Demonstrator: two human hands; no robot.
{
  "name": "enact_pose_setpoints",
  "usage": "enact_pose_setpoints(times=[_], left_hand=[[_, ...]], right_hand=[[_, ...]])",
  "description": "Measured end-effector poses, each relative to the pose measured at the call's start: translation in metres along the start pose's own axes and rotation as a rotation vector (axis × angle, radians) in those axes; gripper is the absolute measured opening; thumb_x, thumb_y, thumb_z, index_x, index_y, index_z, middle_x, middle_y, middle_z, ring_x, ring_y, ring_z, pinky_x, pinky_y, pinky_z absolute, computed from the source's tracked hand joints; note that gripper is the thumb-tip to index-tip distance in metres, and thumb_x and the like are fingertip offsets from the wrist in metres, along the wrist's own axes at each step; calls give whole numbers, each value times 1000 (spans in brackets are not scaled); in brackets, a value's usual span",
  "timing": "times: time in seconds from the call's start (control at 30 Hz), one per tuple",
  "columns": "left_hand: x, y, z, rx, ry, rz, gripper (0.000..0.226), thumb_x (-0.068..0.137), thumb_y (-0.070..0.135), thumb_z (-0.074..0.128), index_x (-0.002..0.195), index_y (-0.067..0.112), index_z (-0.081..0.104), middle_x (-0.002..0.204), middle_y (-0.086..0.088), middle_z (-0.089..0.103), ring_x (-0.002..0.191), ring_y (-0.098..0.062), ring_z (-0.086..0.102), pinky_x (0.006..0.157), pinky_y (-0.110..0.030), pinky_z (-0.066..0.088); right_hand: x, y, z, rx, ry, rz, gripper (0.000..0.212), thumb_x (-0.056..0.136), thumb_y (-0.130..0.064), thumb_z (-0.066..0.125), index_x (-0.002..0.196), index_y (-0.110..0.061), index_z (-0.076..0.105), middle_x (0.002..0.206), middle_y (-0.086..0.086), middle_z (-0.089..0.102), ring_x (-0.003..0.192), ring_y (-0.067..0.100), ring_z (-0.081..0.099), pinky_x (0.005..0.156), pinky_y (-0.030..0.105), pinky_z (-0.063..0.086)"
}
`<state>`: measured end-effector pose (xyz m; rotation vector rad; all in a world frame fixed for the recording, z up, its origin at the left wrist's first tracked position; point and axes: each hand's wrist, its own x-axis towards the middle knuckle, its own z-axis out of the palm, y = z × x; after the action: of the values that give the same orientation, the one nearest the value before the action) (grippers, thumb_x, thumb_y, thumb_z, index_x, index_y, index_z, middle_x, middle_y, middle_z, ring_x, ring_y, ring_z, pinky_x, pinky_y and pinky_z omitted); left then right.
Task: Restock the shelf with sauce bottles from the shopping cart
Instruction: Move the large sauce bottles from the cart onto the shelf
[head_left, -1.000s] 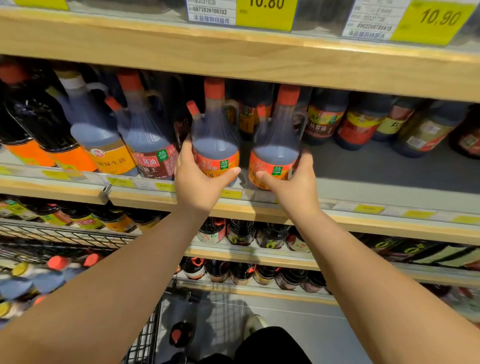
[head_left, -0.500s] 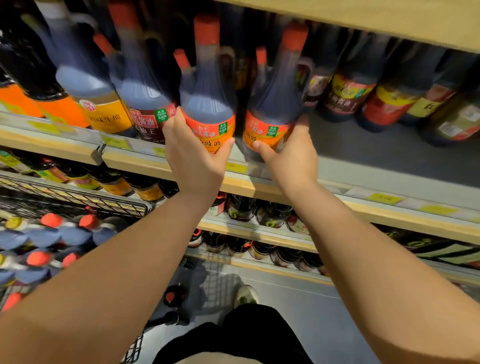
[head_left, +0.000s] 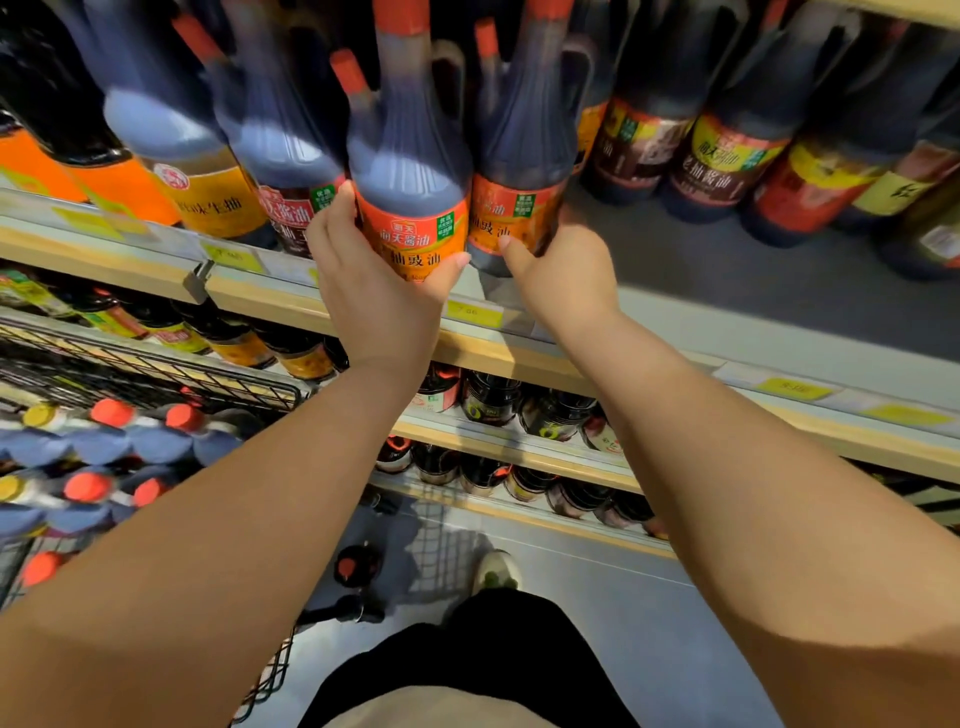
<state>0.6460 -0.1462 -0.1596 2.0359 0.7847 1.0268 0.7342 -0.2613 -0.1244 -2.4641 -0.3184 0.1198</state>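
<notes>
Partway through, it seems: the left hand (head_left: 376, 301) clasps one dark, red-capped plastic sauce bottle (head_left: 410, 171) and the right hand (head_left: 563, 275) its twin (head_left: 524, 171) at the wood-edged shelf (head_left: 779, 312) front, frame centre; many bottles remain in the wire shopping cart (head_left: 156, 379), lower left.

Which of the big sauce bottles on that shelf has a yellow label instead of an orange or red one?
The yellow-labelled bottle, left of both hands and untouched. The two orange-labelled bottles in the left hand and right hand differ.

Supermarket aisle: price-tagged shelves (head_left: 519, 358) of sauce bottles (head_left: 727, 156), wire cart (head_left: 156, 374).
</notes>
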Motion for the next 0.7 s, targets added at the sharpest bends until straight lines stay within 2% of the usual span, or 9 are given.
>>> enact_pose_setpoints(times=[0.07, 0.17, 0.27, 0.37, 0.43, 0.5, 0.6, 0.7], left_hand=[[0, -5, -2, -47, -18, 2, 102, 55, 45, 86, 137, 8, 38, 131, -7, 40, 121, -20, 48, 100, -41, 46], [2, -14, -6, -64, -56, 39, 99, 58, 46, 84, 137, 10, 37, 130, -5, 39, 118, -20, 49, 94, -43, 50], [2, -18, -12, -78, -81, 93, 91, 65, 41, 83, 137, 7, 38, 128, -7, 40, 116, -19, 50, 91, -41, 50], [1, -21, -17, -71, -116, 118, 85, 69, 35, 82, 137, 6, 40, 126, -8, 42, 113, -16, 50, 95, -28, 47], [2, -21, -19, -65, -136, 115, 82, 70, 34, 82, 137, 8, 40, 125, -6, 43, 111, -9, 47, 93, -15, 43], [4, -22, -21, -61, -148, 122, 82, 72, 36, 81, 137, 8, 40, 124, -5, 43, 110, -6, 45, 92, -10, 40], [4, -24, -21, -59, -160, 126, 80, 73, 38, 79, 137, 9, 40, 123, -4, 43, 111, -8, 45, 93, -14, 41], [5, -26, -21, -48, -162, 135, 80, 74, 38, 79, 138, 9, 39, 124, -5, 43, 111, -7, 44, 94, -18, 42]], right_hand=[[5, -1, 3, -7, -60, -24, 56, 91, -37, 60, 134, -6, 42, 121, 13, 64, 112, 33, 59, 81, 31, 44], [2, 3, 1, 73, -179, -65, 80, 82, -26, 68, 148, -10, 25, 126, 9, 63, 115, 30, 59, 96, 40, 49], [-3, 9, 2, 77, -242, -70, 87, 76, -25, 74, 146, -14, 25, 124, 5, 63, 114, 26, 59, 98, 43, 48], [-4, 4, 1, 79, -258, -62, 92, 73, -27, 77, 146, -15, 23, 121, 3, 63, 113, 25, 59, 97, 42, 49], [-2, -2, 1, 61, -287, -48, 101, 75, -25, 76, 152, -14, 11, 123, 3, 61, 114, 24, 58, 97, 42, 49], [1, -10, 1, 19, -315, -37, 111, 77, -23, 72, 154, -12, -7, 131, 5, 57, 118, 25, 55, 99, 42, 48], [4, -20, 7, -16, -344, -21, 111, 77, -24, 68, 152, -18, -14, 135, 4, 55, 120, 26, 54, 101, 43, 46], [4, -28, 17, -18, -368, -35, 111, 70, -35, 67, 153, -30, -7, 139, 2, 52, 126, 30, 50, 107, 52, 37]])
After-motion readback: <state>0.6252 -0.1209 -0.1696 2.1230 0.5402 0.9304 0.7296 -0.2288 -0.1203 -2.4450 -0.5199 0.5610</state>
